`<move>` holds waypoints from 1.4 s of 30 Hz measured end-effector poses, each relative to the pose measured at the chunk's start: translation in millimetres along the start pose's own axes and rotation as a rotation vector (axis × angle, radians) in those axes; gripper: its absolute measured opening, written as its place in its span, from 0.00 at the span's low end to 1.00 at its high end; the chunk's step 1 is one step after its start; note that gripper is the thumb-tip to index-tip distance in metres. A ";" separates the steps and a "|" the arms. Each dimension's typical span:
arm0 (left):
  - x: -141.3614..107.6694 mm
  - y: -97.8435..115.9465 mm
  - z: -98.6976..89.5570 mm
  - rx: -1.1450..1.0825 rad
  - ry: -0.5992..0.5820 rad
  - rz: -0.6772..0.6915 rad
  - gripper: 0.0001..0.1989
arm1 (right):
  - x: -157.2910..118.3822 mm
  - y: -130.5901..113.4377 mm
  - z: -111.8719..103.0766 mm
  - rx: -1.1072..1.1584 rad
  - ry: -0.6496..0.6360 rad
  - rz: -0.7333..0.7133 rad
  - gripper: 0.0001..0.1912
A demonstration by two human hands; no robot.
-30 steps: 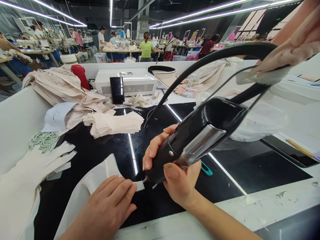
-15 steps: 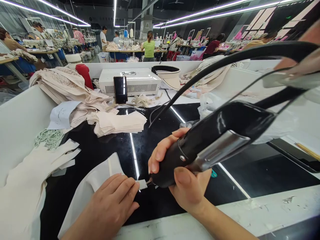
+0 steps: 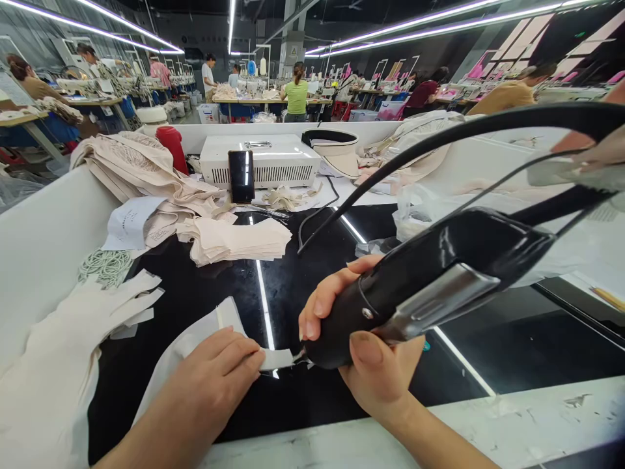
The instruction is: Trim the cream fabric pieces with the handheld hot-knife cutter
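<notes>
My right hand (image 3: 375,365) is wrapped round a black corded hand tool (image 3: 420,273) with a metal lever along its side. The tool tilts down to the left, and its thin tip meets the end of a pale fabric strip (image 3: 277,359). Whether the tip touches or grips the strip is too small to tell. My left hand (image 3: 215,378) has its fingers closed on that strip, pressing it near the black tabletop. Behind and beneath this hand spreads a white fabric piece (image 3: 228,315), its upper corner showing past my knuckles.
Stacked fabric pieces (image 3: 239,240) and a heap of beige garments (image 3: 137,166) lie to the left, near green elastic loops (image 3: 106,266). A phone (image 3: 241,176) leans on a white vented box (image 3: 283,159). The tool's black cable (image 3: 439,137) arches at right. People work at tables beyond.
My left hand has slid left from the tool's tip, so more of the strip shows between fingers and tip. My right hand keeps its hold. The whole view has shifted slightly.
</notes>
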State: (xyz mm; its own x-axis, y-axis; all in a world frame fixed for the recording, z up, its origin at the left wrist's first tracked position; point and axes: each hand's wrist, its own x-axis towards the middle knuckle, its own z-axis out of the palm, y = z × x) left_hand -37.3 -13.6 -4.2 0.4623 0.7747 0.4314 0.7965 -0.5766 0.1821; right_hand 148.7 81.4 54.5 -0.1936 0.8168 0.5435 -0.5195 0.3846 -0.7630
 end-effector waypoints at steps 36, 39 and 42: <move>-3.3 -9.6 1.6 -0.037 -0.064 0.004 0.14 | 0.0 -3.7 -4.2 -0.021 -0.002 -0.002 0.20; -3.4 -10.2 2.0 -0.042 -0.054 0.002 0.13 | 1.7 -4.4 -3.1 -0.029 0.008 0.015 0.20; -2.6 -9.0 1.8 -0.045 -0.051 -0.003 0.13 | 5.6 -3.5 2.2 -0.010 0.019 0.007 0.19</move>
State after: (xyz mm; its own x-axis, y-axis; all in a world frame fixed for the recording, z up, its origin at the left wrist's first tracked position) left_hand -44.9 -9.9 -8.5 0.4800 0.7882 0.3852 0.7803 -0.5842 0.2233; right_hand 147.7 83.6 61.0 -0.1812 0.8273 0.5318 -0.5097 0.3835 -0.7702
